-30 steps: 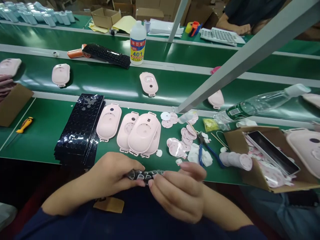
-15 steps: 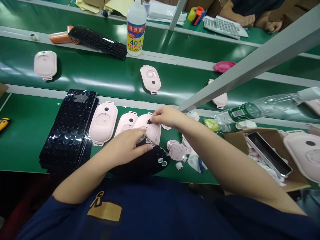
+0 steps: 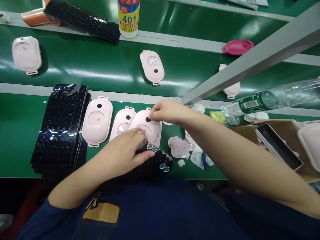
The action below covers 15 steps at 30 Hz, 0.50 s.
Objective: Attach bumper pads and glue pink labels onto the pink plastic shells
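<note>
My left hand [image 3: 128,145] is closed on a black sheet with round glossy stickers [image 3: 156,161], the thumb on top of it. Its fingertips reach over the lower part of a pale pink plastic case [image 3: 141,117]. My right hand [image 3: 165,110] is in a pinch at the black dot on that case's upper right; anything between the fingertips is hidden. The case lies tilted over another pink one, with a second pink case [image 3: 120,117] beside it. Farther left lies a third pink case [image 3: 97,121] with a round recess.
A stack of black dotted sheets [image 3: 61,123] lies left. Round pink stickers [image 3: 180,148] and a small cat-head piece [image 3: 181,163] sit right of the sheet. A grey metal post [image 3: 240,63] slants across the right, near a plastic bottle [image 3: 270,100] and a cardboard box [image 3: 277,125]. More cases [image 3: 152,66] lie beyond.
The view has tilted down and closer, so the far bench has left the frame. Both hands keep nearly the same places on the case, the right fingertips still at the black dot.
</note>
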Motion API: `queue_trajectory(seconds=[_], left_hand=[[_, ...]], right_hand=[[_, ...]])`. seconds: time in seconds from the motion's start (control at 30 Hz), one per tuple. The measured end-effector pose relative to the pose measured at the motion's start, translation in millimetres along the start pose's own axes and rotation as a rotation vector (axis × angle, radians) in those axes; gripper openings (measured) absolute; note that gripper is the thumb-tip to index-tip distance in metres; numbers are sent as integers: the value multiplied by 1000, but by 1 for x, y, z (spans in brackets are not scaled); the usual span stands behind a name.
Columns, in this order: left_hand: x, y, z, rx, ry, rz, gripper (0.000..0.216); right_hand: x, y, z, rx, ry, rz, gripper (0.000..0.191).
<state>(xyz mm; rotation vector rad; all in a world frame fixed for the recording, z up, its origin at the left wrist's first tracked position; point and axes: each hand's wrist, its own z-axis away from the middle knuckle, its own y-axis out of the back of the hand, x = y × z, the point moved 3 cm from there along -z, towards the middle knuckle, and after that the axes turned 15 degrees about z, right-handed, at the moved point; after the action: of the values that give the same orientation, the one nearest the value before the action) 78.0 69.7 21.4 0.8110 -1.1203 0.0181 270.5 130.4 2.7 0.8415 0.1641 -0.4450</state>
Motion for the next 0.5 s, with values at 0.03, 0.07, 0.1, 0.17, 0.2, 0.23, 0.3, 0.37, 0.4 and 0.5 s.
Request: queue_trajectory(seconds=[0.03, 0.07, 0.1, 0.17, 0.2, 0.23, 0.3, 0.37, 0.4, 0.5], left_hand=[[0, 0, 0, -7, 5, -5, 41], [1, 0, 1, -10, 5, -8, 42], [1, 0, 1, -13, 5, -11, 42], [1, 0, 1, -12, 4, -14, 42], [0, 0, 1, -12, 4, -15, 42], [0, 0, 1, -12, 4, -16, 42], [1, 0, 1, -9, 4, -19, 41], [1, 0, 0, -5, 5, -23, 41], [1, 0, -1, -3, 5, -26, 41], [2, 0, -1, 1, 0, -32, 40]], right_hand=[[0, 0, 0, -7, -5, 1, 6], [0, 1, 1, -9, -7, 4, 6], [-1, 1, 1, -11, -8, 9, 6], [-3, 1, 2, -10, -4, 22, 6], [-4, 0, 3, -5, -4, 30, 6], [-5, 0, 4, 3, -4, 39, 6], [-8, 0, 5, 23, -2, 63, 8], [-10, -1, 5, 41, -2, 93, 8], [-11, -1, 5, 51, 0, 108, 7], [-13, -1, 5, 79, 3, 162, 4]])
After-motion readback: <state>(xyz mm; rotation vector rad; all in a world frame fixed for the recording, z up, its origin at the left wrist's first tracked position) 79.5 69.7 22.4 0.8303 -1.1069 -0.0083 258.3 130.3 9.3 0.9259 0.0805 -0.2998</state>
